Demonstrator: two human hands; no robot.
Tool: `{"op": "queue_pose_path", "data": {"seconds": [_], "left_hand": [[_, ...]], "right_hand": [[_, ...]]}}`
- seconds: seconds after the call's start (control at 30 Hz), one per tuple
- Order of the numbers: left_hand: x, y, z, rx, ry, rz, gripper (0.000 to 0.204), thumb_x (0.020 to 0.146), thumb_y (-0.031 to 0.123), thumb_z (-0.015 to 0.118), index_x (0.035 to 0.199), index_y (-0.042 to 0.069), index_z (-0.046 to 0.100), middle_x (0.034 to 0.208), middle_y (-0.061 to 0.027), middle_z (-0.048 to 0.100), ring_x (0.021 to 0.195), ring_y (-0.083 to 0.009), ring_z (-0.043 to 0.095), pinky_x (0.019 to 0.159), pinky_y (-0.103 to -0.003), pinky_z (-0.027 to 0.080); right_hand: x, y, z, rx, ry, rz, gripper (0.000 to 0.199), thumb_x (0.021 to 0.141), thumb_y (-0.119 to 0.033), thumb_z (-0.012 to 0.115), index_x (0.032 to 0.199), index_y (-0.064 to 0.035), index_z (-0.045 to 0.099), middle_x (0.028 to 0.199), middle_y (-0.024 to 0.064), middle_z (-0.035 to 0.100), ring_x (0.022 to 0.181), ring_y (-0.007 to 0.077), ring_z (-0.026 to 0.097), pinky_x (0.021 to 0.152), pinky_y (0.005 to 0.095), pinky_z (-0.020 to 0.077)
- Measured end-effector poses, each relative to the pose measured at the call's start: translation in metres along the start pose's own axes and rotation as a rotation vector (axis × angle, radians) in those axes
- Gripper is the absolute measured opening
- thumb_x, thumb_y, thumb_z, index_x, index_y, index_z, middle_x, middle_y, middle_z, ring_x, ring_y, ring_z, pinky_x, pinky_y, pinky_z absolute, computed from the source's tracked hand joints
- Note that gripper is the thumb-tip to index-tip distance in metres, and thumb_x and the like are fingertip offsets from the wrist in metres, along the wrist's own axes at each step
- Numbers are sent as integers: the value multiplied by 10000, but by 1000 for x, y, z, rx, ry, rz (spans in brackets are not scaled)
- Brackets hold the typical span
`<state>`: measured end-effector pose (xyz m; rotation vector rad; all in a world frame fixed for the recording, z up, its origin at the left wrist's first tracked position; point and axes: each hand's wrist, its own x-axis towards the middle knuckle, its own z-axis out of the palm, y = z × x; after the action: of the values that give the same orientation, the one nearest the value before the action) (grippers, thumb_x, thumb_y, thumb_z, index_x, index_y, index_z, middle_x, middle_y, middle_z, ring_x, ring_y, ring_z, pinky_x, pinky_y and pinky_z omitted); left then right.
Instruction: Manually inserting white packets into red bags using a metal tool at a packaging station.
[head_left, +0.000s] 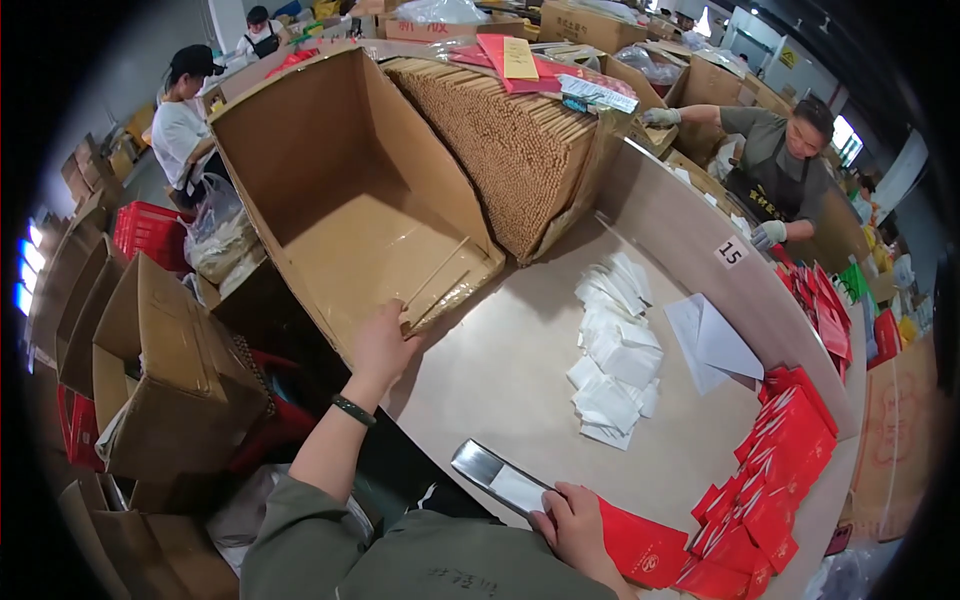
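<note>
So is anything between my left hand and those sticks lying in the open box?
Nothing visible. The left hand rests on the box at its front edge, and the loose sticks lie just beyond on the box floor, uncovered.

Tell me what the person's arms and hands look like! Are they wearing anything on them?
Both hands are bare, with no gloves. The left hand has a thin dark beaded bracelet around its wrist, and its olive-green cloth sleeve is pushed up well above the wrist, so the forearm is uncovered. The right hand shows no bracelet or watch that I can see; the same olive-green cloth covers that arm lower down.
</note>
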<state>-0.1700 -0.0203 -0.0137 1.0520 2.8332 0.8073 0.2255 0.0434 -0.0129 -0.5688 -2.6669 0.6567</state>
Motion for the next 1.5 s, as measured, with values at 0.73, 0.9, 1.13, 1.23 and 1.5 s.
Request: {"op": "queue_pose_path", "data": {"seconds": [0.73,0.9,1.13,1.23,1.5], "left_hand": [[236,250,-76,219,151,484,260,846,276,683,948,40,722,934,-177,720,905,-351,696,764,-451,551],[240,254,-71,426,175,499,185,864,143,589,909,17,717,947,-217,714,890,-370,704,766,-469,563],[205,247,-89,375,219,508,240,917,220,566,1071,47,627,983,-199,705,935,-382,677,768,-500,530],[210,250,-89,232,190,482,251,904,200,563,1096,49,621,989,-210,703,955,-373,682,784,-490,539],[213,259,-83,442,127,499,200,875,127,565,980,7,686,955,-192,722,914,-364,707,786,-473,560]], "right_hand": [[-9,19,2,95,109,-48,295,800,-198,784,1004,-33,651,1087,188,650,958,363,637,836,441,534],[-10,26,-6,193,121,-13,234,790,-178,777,901,-32,631,1002,188,641,853,374,640,752,432,544],[-2,25,-17,167,107,-48,219,766,-140,778,870,-28,621,917,168,607,828,360,619,749,437,534],[-9,25,-12,125,134,-143,219,763,-144,776,871,-30,623,901,154,599,822,353,613,758,442,534],[-27,20,-14,67,229,-84,212,802,-164,754,896,-31,619,1018,151,626,916,341,626,793,428,532]]}}
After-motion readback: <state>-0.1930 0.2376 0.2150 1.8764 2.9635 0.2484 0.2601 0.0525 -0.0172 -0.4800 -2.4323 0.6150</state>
